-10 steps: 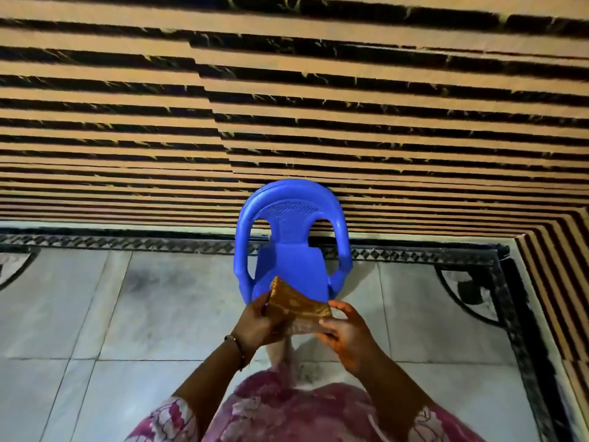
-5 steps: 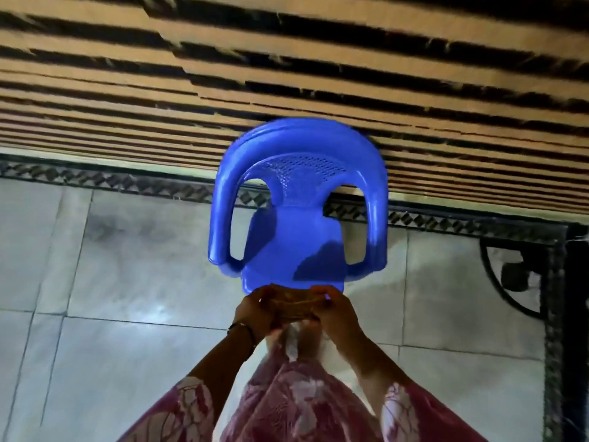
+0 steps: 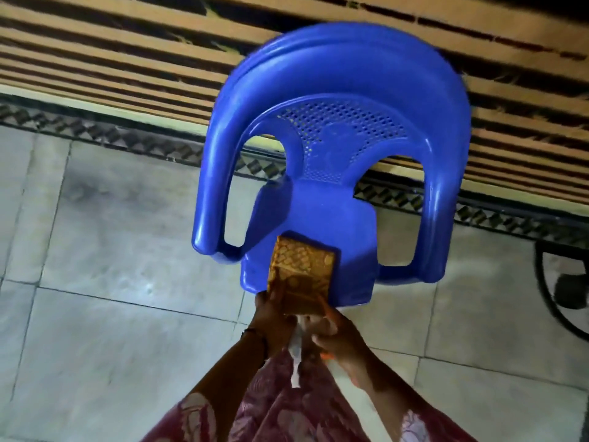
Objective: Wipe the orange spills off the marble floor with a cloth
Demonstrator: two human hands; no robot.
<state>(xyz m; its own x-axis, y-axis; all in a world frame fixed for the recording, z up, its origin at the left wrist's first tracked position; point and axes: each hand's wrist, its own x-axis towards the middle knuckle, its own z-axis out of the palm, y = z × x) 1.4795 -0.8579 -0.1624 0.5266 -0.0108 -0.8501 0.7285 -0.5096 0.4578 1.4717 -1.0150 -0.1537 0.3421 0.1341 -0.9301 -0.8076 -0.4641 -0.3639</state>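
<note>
While our left hand (image 3: 274, 309) and right hand (image 3: 331, 330) both grip the folded brown cloth (image 3: 301, 271) on the blue chair (image 3: 334, 154) seat, we should lift it flat and carry it down to the marble floor (image 3: 111, 250).

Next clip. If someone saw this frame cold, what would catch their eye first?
The bright blue plastic chair fills the centre, standing on the pale marble floor against a wall of tan and black stripes. On the front edge of its seat lies a folded orange-brown patterned cloth, held at its near end by the left hand and right hand. No orange spill shows on the floor in view.
</note>
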